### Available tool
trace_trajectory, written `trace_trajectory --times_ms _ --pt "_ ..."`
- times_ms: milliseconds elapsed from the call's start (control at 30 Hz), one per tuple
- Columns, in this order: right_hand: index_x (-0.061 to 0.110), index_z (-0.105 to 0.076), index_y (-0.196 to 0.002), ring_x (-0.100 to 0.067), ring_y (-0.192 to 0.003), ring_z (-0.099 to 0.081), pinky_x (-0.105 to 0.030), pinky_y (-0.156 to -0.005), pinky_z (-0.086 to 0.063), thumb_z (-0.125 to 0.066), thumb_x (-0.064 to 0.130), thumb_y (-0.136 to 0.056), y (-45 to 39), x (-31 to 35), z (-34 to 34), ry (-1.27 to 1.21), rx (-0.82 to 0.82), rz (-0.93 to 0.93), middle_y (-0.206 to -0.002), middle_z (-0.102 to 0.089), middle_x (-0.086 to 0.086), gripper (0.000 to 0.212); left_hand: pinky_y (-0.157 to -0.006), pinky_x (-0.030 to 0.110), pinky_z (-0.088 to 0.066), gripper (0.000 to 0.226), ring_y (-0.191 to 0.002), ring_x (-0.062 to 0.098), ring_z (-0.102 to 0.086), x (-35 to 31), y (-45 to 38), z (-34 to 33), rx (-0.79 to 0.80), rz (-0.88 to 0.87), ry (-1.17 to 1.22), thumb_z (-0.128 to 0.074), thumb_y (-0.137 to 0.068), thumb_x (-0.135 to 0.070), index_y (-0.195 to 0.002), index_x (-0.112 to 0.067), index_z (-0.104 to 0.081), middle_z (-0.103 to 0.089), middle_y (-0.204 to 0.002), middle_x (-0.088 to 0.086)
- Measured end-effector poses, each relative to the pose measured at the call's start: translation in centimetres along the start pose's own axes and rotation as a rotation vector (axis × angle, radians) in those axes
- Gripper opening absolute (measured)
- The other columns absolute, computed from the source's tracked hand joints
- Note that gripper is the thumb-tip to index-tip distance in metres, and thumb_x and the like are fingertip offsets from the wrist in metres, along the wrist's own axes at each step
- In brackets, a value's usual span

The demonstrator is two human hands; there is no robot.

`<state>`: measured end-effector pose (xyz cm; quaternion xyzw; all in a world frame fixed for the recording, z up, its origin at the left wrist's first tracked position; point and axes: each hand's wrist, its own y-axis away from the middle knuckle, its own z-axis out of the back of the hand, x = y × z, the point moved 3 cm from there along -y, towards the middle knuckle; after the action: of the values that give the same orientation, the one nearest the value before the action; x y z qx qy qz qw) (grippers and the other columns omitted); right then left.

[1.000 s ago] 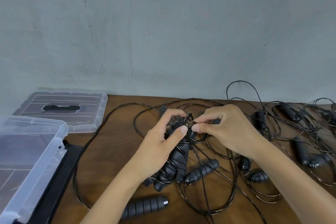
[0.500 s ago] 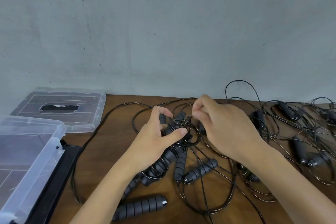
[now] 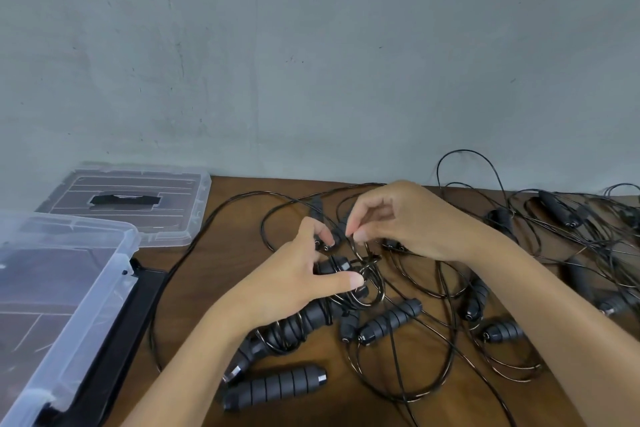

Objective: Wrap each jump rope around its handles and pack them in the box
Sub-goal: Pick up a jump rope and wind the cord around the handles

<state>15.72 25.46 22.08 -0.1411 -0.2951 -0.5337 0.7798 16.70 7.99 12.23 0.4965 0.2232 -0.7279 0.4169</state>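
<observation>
Since the earlier frame the right hand (image 3: 412,218) has lifted a little toward the worktop's (image 3: 214,288) far edge, its fingers (image 3: 353,225) pinching a loop of black cord (image 3: 360,250). Left hand (image 3: 287,281) grips a wrapped pair of handles (image 3: 304,319) near the middle of the worktop, thumb pressed against the coils and fingers curled round the top end. Loose handles (image 3: 273,388) lie toward the near edge, and more tangled jump ropes (image 3: 561,218) spread along the right side. At the left edge sits the clear plastic box (image 3: 69,288), with its lid (image 3: 131,201) flat in the far left corner.
</observation>
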Motion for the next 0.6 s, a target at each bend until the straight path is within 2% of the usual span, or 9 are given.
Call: trace_trajectory --times_ms 100,167,200,267,333,367,467,533,600 --pt "0.021 -0.072 -0.093 -0.002 -0.081 -0.071 -0.006 -0.076 -0.046 -0.068 0.014 -0.096 -0.5 -0.5 1.0 -0.043 -0.172 -0.012 -0.082 -0.075 0.011 0.008 -0.083 0.054 -0.053 0.063 -0.080 0.028 -0.060 0.2 0.4 0.5 0.019 0.026 -0.036 -0.069 -0.075 -0.080 -0.117 -0.046 -0.036 -0.073 -0.110 0.022" --pt "0.022 -0.071 -0.094 -0.003 -0.081 -0.071 -0.009 -0.078 -0.046 -0.068 0.015 -0.096 -0.8 -1.0 1.6 -0.065 -0.279 -0.008 -0.082 -0.075 0.009 0.008 -0.081 0.041 -0.048 0.061 -0.085 0.021 -0.056 0.7 0.7 1.0 -0.001 0.035 -0.039 -0.065 -0.077 -0.081 -0.119 -0.045 -0.037 -0.069 -0.104 0.023" --pt "0.022 -0.071 -0.095 -0.003 -0.081 -0.071 -0.008 -0.077 -0.045 -0.067 0.015 -0.096 -0.9 -1.2 1.7 -0.088 -0.321 -0.008 -0.083 -0.074 0.009 0.008 -0.085 0.036 -0.048 0.061 -0.091 0.018 -0.058 0.9 0.9 1.4 -0.014 0.042 -0.026 -0.064 -0.079 -0.080 -0.121 -0.044 -0.038 -0.067 -0.105 0.013" --pt "0.022 -0.072 -0.096 -0.003 -0.080 -0.071 -0.004 -0.073 -0.044 -0.067 0.014 -0.097 -1.4 -1.7 1.7 -0.133 -0.394 -0.012 -0.085 -0.073 0.009 0.009 -0.092 0.025 -0.047 0.061 -0.102 0.002 -0.060 1.2 1.1 2.0 -0.054 0.055 0.024 -0.060 -0.078 -0.076 -0.124 -0.041 -0.043 -0.063 -0.120 -0.005" --pt "0.022 -0.072 -0.096 -0.003 -0.079 -0.071 -0.002 -0.072 -0.044 -0.066 0.014 -0.097 -1.8 -2.1 1.4 -0.186 -0.453 -0.013 -0.086 -0.074 0.007 0.010 -0.084 0.012 -0.044 0.058 -0.102 -0.007 -0.061 1.1 1.4 2.5 -0.110 0.053 0.097 -0.059 -0.076 -0.072 -0.124 -0.041 -0.048 -0.062 -0.123 -0.012" --pt "0.022 -0.072 -0.097 -0.004 -0.080 -0.072 -0.003 -0.073 -0.045 -0.066 0.014 -0.098 -2.1 -2.1 1.2 -0.209 -0.472 -0.015 -0.086 -0.075 0.006 0.010 -0.081 0.009 -0.044 0.056 -0.100 -0.008 -0.063 1.1 1.5 2.7 -0.139 0.044 0.135 -0.059 -0.076 -0.071 -0.124 -0.041 -0.051 -0.063 -0.122 -0.013" --pt "0.018 -0.073 -0.100 -0.009 -0.084 -0.074 -0.015 -0.085 -0.056 -0.064 0.010 -0.098 -3.0 -2.3 0.3 -0.310 -0.451 -0.034 -0.094 -0.076 0.001 0.011 -0.088 0.020 -0.050 0.046 -0.097 -0.002 -0.068 2.1 1.9 3.0 -0.215 0.039 0.244 -0.063 -0.084 -0.070 -0.119 -0.040 -0.063 -0.069 -0.109 -0.009" --pt "0.014 -0.073 -0.103 -0.015 -0.089 -0.076 -0.026 -0.088 -0.060 -0.060 0.007 -0.100 -3.9 -2.6 -0.6 -0.389 -0.401 -0.040 -0.101 -0.076 -0.004 0.015 -0.095 0.035 -0.056 0.043 -0.102 0.016 -0.073 2.8 2.2 3.2 -0.235 0.061 0.351 -0.069 -0.088 -0.070 -0.112 -0.034 -0.069 -0.073 -0.109 0.003" --pt "0.016 -0.072 -0.111 -0.016 -0.094 -0.075 -0.028 -0.088 -0.060 -0.056 0.009 -0.103 -5.0 -2.8 -1.9 -0.427 -0.336 -0.044 -0.108 -0.075 -0.003 0.019 -0.097 0.041 -0.056 0.044 -0.101 0.029 -0.074 3.5 2.6 3.4 -0.259 0.092 0.450 -0.070 -0.090 -0.065 -0.101 -0.022 -0.069 -0.075 -0.109 0.011"
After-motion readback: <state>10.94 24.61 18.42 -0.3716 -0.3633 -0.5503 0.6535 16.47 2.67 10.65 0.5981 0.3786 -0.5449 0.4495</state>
